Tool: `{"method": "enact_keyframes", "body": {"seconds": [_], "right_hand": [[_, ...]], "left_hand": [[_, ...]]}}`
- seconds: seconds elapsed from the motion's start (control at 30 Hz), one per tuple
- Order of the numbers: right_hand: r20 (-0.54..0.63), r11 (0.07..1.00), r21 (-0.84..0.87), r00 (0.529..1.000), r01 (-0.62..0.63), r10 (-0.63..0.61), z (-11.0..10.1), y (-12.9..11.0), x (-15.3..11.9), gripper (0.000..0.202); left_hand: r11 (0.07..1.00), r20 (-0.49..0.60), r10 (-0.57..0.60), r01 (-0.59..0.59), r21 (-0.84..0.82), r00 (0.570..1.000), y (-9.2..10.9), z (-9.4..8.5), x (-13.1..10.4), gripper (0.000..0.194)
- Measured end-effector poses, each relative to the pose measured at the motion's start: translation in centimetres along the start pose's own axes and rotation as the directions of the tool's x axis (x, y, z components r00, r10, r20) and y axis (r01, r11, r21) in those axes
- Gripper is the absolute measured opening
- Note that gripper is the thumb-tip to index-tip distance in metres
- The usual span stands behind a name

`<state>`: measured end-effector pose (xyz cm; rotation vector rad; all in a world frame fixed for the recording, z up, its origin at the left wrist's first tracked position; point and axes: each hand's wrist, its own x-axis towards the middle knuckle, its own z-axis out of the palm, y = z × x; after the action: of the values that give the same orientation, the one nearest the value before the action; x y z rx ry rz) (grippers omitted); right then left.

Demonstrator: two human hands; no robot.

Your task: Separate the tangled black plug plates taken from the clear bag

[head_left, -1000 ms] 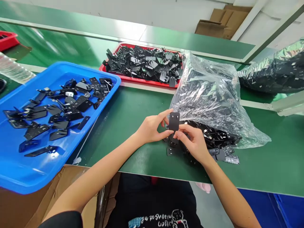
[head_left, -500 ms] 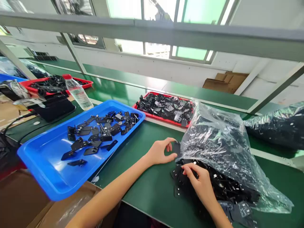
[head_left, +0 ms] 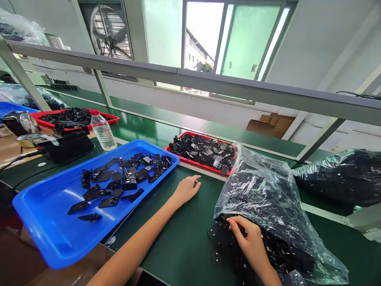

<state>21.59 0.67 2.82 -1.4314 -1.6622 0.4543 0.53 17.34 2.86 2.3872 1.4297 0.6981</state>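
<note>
My left hand point(head_left: 187, 188) hovers over the green tabletop point(head_left: 184, 234) between the blue tray and the plastic bag. Its fingers are loosely curved, with a gap between thumb and forefinger, and nothing shows in it. At the mouth of a clear plastic bag point(head_left: 262, 186) is my right hand point(head_left: 248, 234), thumb and forefinger brought together over a heap of small flat black parts point(head_left: 223, 246). Whatever those fingertips hold is too small or hidden to name. More black parts fill the bag and spill from its mouth onto the table.
A blue tray point(head_left: 56, 238) at the left holds scattered black parts. Behind are a red tray point(head_left: 181, 159) heaped with parts and another red tray point(head_left: 116, 119). A water bottle point(head_left: 102, 133) stands beside the blue tray. Another filled bag point(head_left: 342, 178) lies at the right.
My left hand has moved left, away from the bag's mouth and the black part beside its fingers. My right hand stays at the heap. The camera view has tilted upward.
</note>
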Motion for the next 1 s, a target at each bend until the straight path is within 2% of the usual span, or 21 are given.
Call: {"method": "enact_keyframes", "body": {"seconds": [0.13,0.2,0.33,0.4,0.5,0.6,0.77,0.9,1.0], "right_hand": [[0.165,0.99,-0.138,0.986,0.007,0.016,-2.5,-1.1,-1.0,0.027],[0.266,0.963,-0.259,0.964,0.072,-0.001,-2.5,-1.9,-2.6,0.039],[0.346,0.808,-0.535,0.937,0.247,-0.057,1.1,-2.4,-5.8,0.077],[0.337,0.724,-0.636,0.94,0.267,-0.051,3.0,-2.0,-6.5,0.084],[0.3,0.665,-0.705,0.953,0.249,-0.038,4.4,-1.4,-6.2,0.077],[0.29,0.64,-0.724,0.956,0.257,-0.056,4.5,-1.2,-4.9,0.072],[0.332,0.606,-0.715,0.932,0.348,-0.143,4.9,-0.7,-3.2,0.066],[0.288,0.576,-0.722,0.923,0.384,-0.255,5.8,0.0,-3.3,0.045],[0.252,0.574,-0.71,0.908,0.408,-0.334,6.1,0.5,-3.5,0.038]], "left_hand": [[0.997,0.021,0.066,-0.065,-0.031,0.998,0.5,0.7,-1.2,0.027],[0.993,0.043,0.111,-0.109,-0.05,0.993,1.1,1.2,-1.5,0.026],[0.972,0.103,0.221,-0.211,-0.099,0.97,2.4,3.0,-2.0,0.026],[0.959,0.133,0.271,-0.256,-0.12,0.953,2.7,3.7,-2.2,0.026],[0.948,0.149,0.309,-0.291,-0.132,0.939,2.8,4.2,-2.3,0.027],[0.946,0.138,0.315,-0.3,-0.12,0.939,2.6,4.0,-2.3,0.027],[0.944,0.117,0.327,-0.318,-0.088,0.938,2.4,3.6,-2.5,0.026],[0.943,0.115,0.333,-0.328,-0.063,0.936,2.3,3.8,-2.7,0.025],[0.943,0.112,0.333,-0.329,-0.051,0.936,2.1,4.0,-2.8,0.024]]}}
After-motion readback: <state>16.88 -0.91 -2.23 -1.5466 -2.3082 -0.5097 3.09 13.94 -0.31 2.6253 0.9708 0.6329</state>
